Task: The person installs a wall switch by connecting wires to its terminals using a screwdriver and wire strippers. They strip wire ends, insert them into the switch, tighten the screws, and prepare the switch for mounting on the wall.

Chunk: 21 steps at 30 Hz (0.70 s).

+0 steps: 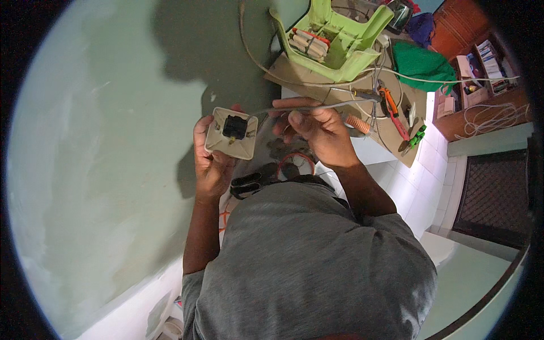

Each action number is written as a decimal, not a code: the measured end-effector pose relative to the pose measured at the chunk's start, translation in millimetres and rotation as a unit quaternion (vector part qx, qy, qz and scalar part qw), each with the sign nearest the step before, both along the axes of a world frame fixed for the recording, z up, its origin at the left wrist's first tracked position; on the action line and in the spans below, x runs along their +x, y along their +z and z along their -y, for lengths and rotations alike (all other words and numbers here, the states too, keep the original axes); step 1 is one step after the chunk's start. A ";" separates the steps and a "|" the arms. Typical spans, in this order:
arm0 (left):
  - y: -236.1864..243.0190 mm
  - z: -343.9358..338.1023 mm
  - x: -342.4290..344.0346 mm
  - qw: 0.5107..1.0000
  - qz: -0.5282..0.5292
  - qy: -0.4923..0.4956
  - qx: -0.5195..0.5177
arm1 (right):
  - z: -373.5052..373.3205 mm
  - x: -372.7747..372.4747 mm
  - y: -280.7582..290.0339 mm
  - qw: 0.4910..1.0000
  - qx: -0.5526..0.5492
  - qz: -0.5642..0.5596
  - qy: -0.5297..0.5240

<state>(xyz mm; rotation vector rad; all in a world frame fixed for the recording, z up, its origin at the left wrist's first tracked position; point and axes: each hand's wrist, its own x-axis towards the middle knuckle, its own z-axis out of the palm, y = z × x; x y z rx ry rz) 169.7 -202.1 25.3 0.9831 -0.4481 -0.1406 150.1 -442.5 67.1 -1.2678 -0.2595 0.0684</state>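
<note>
A square off-white electrical wall plate (215,141), seen from its back, is gripped at its edges by my left hand (212,171). A black block (234,127) sits in its middle; whether it belongs to a switch or a socket I cannot tell. From the plate's right side a grey cable (347,104) runs rightward to the cluttered board. My right hand (321,129) pinches this cable between thumb and fingers, a short way from the plate. The cable's end at the block is too small to make out.
On a brown board (285,72) lie an upturned light-green plastic stool (340,73), orange-handled pliers (391,105), a copper-coloured coil (357,124) and loose wires. A green cloth (424,63) lies behind them. The wall (113,141) rises on the left; dark shoes (246,183) are on the floor.
</note>
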 end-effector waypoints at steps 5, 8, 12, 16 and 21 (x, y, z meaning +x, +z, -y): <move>6.5 3.2 -1.2 1.000 0.002 -0.006 -0.011 | -2.7 2.2 4.6 0.997 0.078 -0.004 0.003; -1.2 4.3 -0.2 0.999 -0.008 -0.013 -0.032 | -3.2 -1.2 5.7 0.995 0.101 -0.019 0.001; -3.0 3.9 -2.1 1.000 0.004 0.007 0.029 | -1.1 -5.2 1.9 0.995 0.086 -0.036 -0.034; -5.8 8.7 -1.7 1.000 0.020 -0.003 0.023 | 4.7 -14.2 2.6 0.993 0.102 -0.046 -0.042; 3.8 18.1 -4.2 0.996 0.034 0.008 0.085 | 10.6 -23.2 6.3 0.996 0.061 -0.006 -0.066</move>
